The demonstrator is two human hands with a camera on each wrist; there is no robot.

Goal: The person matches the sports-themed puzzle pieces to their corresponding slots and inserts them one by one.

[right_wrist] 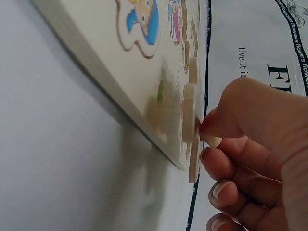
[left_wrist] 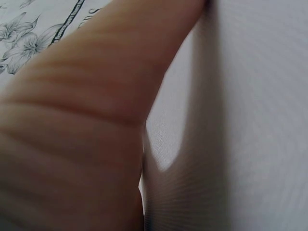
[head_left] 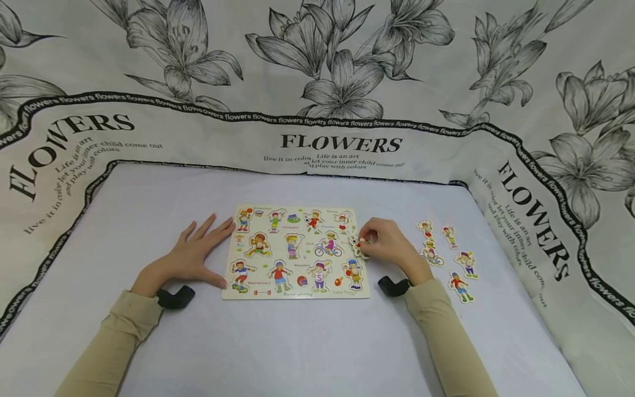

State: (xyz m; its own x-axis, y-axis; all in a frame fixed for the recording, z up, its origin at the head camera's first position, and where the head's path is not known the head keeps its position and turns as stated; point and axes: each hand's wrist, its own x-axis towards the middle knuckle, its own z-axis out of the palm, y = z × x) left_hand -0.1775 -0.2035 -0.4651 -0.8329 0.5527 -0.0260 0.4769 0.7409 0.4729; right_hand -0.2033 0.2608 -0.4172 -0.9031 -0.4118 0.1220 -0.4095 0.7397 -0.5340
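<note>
- In the head view, rests the left hand point(head_left: 195, 253) at the left edge of a puzzle board point(head_left: 278, 251), with fingers straight and spread, grasping nothing.
- Pinches a small puzzle piece point(head_left: 355, 247) with the thumb and fingertips of the right hand point(head_left: 392, 242), at the board's right edge.
- Only from the head, shows the whole board flat on the white tabletop point(head_left: 278, 353), plus five loose pieces point(head_left: 467, 263) beyond the right hand.
- Only from the right wrist, reveals the pinched piece edge-on, near a corner of the board, with a pale knob point(right_wrist: 214, 141) between the fingers; cannot tell about contact with the board.
- From the left wrist, gives little besides bare wrist, shadow and white surface; cannot tell the left fingers' pose there.
- Reads "FLOWERS", "Life is an art" and "let your inner child come out" on the floral cloth point(head_left: 342, 151).
- Reads "Baseball", "Skateboard" and "Volleyball" in small print on the board, and "S" on one figure's shirt point(head_left: 319, 281).
</note>
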